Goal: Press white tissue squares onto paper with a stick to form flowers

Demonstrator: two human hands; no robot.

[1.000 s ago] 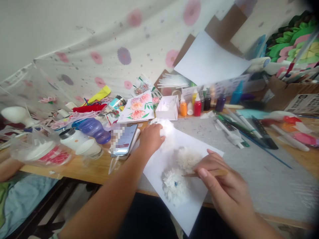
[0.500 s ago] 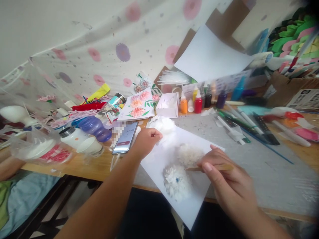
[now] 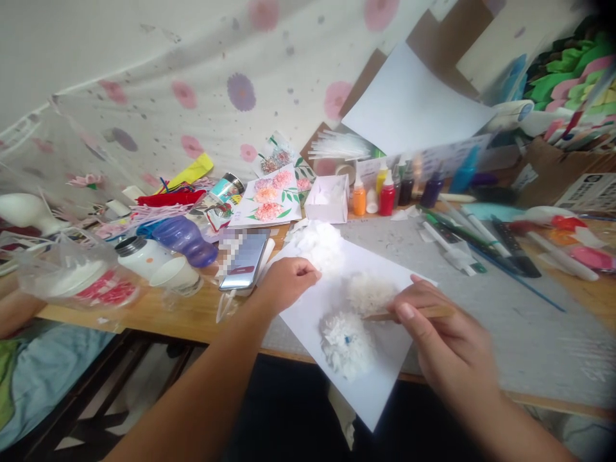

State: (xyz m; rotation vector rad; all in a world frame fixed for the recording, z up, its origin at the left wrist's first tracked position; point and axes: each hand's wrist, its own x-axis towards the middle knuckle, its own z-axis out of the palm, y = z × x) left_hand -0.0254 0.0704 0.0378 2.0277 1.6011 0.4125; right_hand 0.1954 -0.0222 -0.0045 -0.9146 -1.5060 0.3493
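Note:
My right hand (image 3: 443, 327) grips a flat wooden stick (image 3: 439, 312), its tip pointing left between two fluffy flowers. The nearer white flower (image 3: 347, 346) has a small blue spot at its centre. Behind the stick's tip sits a cream flower (image 3: 370, 292). Both lie on a white paper sheet (image 3: 308, 314) that overhangs the table's front edge. My left hand (image 3: 291, 283) is closed in a pinch over the sheet's left part, beside a heap of white petal-like pieces (image 3: 320, 247). What its fingertips hold, if anything, is too small to make out.
A phone (image 3: 245, 260), a paper cup (image 3: 176, 276) and a white bottle (image 3: 142, 256) stand left. Behind are a white box (image 3: 327, 199), flower picture (image 3: 267, 199) and paint bottles, including a red bottle (image 3: 386, 196). Pens and a blue brush (image 3: 524, 282) lie right.
The view has shifted slightly. My left hand stays pinched close to the white heap, and my right hand keeps hold of the wooden stick by the flowers.

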